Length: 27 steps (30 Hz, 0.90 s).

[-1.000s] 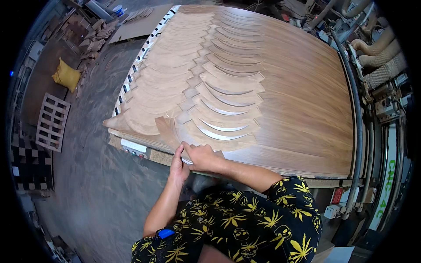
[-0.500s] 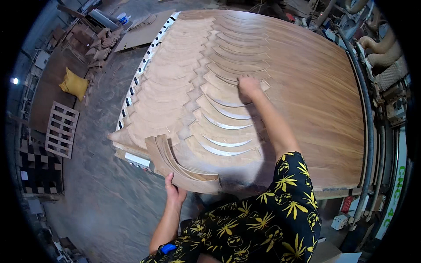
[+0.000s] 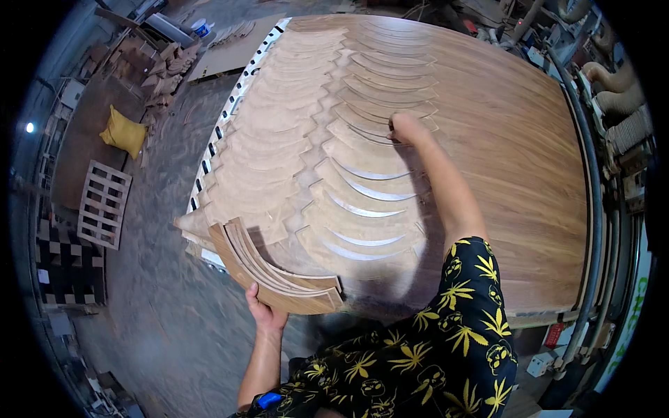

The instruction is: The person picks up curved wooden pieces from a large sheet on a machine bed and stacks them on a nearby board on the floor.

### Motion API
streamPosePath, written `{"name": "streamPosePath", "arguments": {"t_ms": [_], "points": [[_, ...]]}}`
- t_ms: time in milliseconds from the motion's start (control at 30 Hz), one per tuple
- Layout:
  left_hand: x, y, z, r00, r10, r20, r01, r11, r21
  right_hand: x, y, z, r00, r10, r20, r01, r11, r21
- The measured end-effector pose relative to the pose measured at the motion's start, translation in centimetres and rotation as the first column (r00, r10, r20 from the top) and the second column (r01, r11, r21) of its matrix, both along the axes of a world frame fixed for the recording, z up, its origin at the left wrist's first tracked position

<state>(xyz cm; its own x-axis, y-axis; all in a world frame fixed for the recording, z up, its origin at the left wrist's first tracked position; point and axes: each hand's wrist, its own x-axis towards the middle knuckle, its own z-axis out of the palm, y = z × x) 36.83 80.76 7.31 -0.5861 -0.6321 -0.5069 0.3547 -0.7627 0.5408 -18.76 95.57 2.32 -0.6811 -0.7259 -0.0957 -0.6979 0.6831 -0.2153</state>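
My left hand [image 3: 266,310] grips a stack of curved wooden pieces [image 3: 261,289] from beneath, its thumb along the near outer edge, at the near left corner of the table. Several nested arcs show in the stack. My right hand [image 3: 410,129] is over the cut wood-grain sheet [image 3: 502,174], fingers curled down at the right end of a curved cut piece [image 3: 373,129]. What its fingertips hold, if anything, is hidden. Nearer me, crescent-shaped gaps [image 3: 373,191] show bright between the dusty arcs.
Dusty curved offcuts [image 3: 279,104] cover the left side of the table, beside a pale edge rail with dark slots [image 3: 208,161]. A slatted pallet [image 3: 104,202] and a yellow sack [image 3: 124,132] lie at the left. Hoses and pipes [image 3: 592,181] run along the right.
The stack in my left hand has tilted and shifted left, so more of its arcs show. My right hand has moved slightly to the right, fingers curled more tightly.
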Motion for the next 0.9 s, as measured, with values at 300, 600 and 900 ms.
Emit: {"name": "streamPosePath", "arguments": {"t_ms": [300,600,900], "points": [[1.1,-0.1,-0.8,0.999,-0.003,-0.039,0.002,1.000,-0.013,4.9,-0.4,0.2,0.980,-0.100,-0.170,0.091,0.994,-0.059],[1.1,0.5,0.3,1.000,-0.010,0.014,0.011,0.999,-0.033,5.8,-1.2,-0.1,0.955,-0.268,-0.128,0.253,0.960,-0.123],[2.5,0.0,0.4,1.000,0.013,-0.001,-0.013,1.000,-0.010,3.2,-1.8,-1.3,0.962,-0.267,-0.058,0.267,0.964,-0.010]]}}
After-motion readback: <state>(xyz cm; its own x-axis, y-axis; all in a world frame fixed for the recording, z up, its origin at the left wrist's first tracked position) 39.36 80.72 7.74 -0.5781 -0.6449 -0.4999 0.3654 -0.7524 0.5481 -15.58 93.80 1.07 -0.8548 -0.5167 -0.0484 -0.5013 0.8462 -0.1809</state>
